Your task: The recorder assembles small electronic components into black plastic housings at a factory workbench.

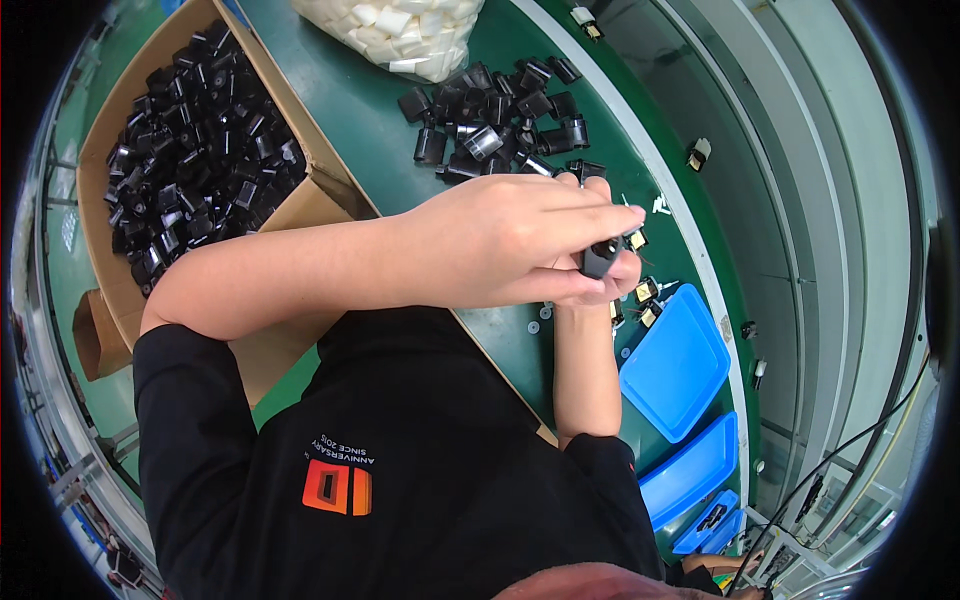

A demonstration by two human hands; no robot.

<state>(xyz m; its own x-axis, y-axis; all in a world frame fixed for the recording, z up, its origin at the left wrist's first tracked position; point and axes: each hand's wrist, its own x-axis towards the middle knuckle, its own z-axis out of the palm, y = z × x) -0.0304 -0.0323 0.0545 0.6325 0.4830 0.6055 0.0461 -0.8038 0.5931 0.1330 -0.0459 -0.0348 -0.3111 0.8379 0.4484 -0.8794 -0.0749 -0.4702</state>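
Observation:
My left hand (510,238) reaches across from the left, back up, its thumb and fingers closed round a small black plastic housing (601,258). My right hand (624,274) comes up from below, partly covered by the left, with its fingers curled against the same housing. Just past the hands lie several small parts with yellowish tops and thin wires (648,290). A heap of black plastic housings (500,120) rests on the green table (345,75), beyond my hands. How far the held piece is assembled is hidden by my fingers.
An open cardboard box (310,165) full of black housings stands at the left. A clear bag of white pieces (400,30) lies at the far side. Blue trays (675,365) line the right, near small washers (533,327). A green strip beyond the white edge carries scattered parts (699,152).

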